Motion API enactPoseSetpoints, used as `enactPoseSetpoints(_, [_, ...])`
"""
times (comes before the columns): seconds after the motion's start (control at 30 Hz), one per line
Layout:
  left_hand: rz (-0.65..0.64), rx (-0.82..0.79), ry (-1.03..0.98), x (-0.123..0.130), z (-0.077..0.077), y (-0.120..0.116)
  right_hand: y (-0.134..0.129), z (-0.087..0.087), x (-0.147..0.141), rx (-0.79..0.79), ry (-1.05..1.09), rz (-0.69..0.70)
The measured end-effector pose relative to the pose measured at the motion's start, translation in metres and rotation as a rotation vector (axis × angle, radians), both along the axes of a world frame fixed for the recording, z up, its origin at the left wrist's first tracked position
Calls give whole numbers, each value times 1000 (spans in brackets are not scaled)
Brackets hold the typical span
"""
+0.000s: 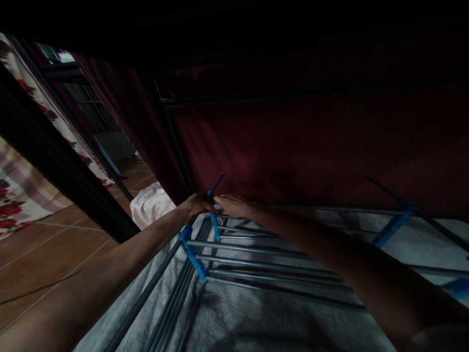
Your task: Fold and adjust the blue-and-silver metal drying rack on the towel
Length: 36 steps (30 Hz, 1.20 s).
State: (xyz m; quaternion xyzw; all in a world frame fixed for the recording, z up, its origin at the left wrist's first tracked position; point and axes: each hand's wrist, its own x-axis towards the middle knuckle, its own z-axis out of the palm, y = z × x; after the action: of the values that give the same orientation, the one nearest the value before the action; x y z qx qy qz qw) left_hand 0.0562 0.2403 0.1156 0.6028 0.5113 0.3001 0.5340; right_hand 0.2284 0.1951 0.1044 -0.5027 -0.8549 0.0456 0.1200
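Observation:
A rack of grey metal tubes (252, 250) with blue plastic connectors (194, 258) lies on a grey blanket (249, 313). At its far left corner, my left hand (198, 204) is closed round the upright tube, just under the top of a blue connector (210, 195). From the other side my right hand (234, 205) reaches to the same corner, its fingers closed at the end of a cross tube beside that connector. The dim light and the hand itself hide its fingertips. A short tube end (219, 182) sticks up above both hands.
Dark red curtains (256, 146) hang behind the rack. A dark post (66, 161) slants across the left, before a tiled floor (84, 244) and a flowered cloth (14, 205). Striped fabric (150, 203) lies by the corner. Another blue connector (394, 225) is at right.

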Motion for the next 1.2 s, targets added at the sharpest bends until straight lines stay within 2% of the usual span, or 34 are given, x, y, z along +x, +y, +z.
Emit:
enactPoseSetpoints(0.17, [3,-26,-88,2,5,-7,3,-3,-2,4,21,-29])
enactPoseSetpoints(0.3, [-4,-40,-54,0,9,-8,1,0,-3,-17,32,-35])
enactPoseSetpoints(0.47, [20,-6,-9,-3,4,-4,-2,6,-4,-52,60,-46])
enactPoseSetpoints(0.63, [-54,-67,-137,0,-3,-5,-3,12,-3,-108,66,-41])
enactPoseSetpoints(0.97, [-50,-67,-126,8,5,-16,1,6,-5,-95,39,-136])
enactPoseSetpoints(1.1, [-75,-52,-124,6,3,-10,1,6,-9,-90,16,-131])
enactPoseSetpoints(1.2, [-81,-3,-67,4,-2,-2,-5,12,0,-100,19,-94])
